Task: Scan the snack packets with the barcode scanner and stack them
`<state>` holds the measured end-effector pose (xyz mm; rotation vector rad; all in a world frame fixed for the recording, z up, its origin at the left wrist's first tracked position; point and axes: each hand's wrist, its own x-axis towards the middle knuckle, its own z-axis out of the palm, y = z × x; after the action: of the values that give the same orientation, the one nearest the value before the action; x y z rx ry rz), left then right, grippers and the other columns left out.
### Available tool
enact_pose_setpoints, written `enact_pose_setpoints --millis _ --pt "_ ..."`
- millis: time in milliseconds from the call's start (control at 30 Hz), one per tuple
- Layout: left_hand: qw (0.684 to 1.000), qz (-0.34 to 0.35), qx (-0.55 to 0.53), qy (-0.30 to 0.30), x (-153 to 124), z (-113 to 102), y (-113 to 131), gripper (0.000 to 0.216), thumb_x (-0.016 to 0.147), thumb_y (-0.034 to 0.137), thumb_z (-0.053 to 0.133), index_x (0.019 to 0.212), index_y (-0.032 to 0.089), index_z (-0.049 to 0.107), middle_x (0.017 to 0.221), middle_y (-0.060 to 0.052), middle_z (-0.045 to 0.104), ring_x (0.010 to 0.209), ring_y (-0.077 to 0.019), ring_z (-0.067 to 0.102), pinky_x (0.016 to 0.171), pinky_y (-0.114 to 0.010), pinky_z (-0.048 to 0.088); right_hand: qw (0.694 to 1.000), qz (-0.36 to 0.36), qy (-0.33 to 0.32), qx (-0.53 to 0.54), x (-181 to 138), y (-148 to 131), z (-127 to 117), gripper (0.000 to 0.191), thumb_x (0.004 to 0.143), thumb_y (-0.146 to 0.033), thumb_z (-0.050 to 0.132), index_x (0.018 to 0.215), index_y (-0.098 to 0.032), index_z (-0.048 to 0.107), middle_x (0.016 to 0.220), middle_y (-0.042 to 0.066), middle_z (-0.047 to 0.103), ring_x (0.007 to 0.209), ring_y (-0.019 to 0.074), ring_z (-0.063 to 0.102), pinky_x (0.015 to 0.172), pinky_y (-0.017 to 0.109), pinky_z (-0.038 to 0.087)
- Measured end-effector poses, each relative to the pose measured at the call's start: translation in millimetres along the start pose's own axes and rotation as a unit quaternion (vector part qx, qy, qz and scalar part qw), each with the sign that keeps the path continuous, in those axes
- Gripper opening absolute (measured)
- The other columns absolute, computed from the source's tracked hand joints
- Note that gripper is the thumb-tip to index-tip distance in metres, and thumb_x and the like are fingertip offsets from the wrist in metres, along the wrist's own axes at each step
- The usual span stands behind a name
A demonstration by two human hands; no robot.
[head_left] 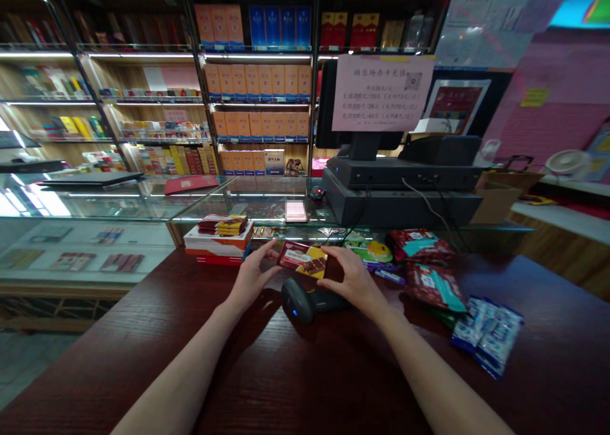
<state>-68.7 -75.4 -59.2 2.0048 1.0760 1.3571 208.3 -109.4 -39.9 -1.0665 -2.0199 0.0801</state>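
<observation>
A chocolate bar in a red and yellow wrapper is held up over the counter, its printed face toward me. My right hand grips its right end between thumb and fingers. At the bar's left end, my left hand closes on the edge with fingertips and thumb. Just below the bar, a black barcode scanner with a blue light lies on the dark wooden counter. Left of my hands, several similar bars rest on a stack of boxes.
Brown snack bags, blue-and-white packets and a green packet lie to the right. A register with a monitor stands behind on a glass case. Shelves of boxes line the back wall.
</observation>
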Motion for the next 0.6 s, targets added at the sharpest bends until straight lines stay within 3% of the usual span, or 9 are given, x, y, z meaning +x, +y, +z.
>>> enact_pose_setpoints --millis 333,600 --pt "0.996 0.017 0.082 -0.021 0 -3 -6 0.082 0.081 0.024 0.071 0.153 0.028 0.033 0.094 0.002 0.057 0.089 -0.0153 0.059 0.091 -0.033 0.049 0.989 -0.106 -0.039 -0.092 5 -9 -6 0.067 0.086 -0.032 0.073 0.144 -0.025 0.041 0.139 0.011 0.059 0.128 0.0288 0.054 0.106 0.049 0.043" --pt "0.983 0.047 0.178 -0.015 4 -21 -1 0.074 0.082 0.021 0.069 0.149 0.031 0.040 0.096 0.000 0.058 0.091 -0.0184 0.058 0.089 -0.035 0.048 0.981 -0.136 -0.042 -0.132 27 -16 -5 0.072 0.086 -0.031 0.073 0.148 -0.022 0.038 0.141 0.013 0.059 0.127 0.0298 0.055 0.105 0.049 0.042"
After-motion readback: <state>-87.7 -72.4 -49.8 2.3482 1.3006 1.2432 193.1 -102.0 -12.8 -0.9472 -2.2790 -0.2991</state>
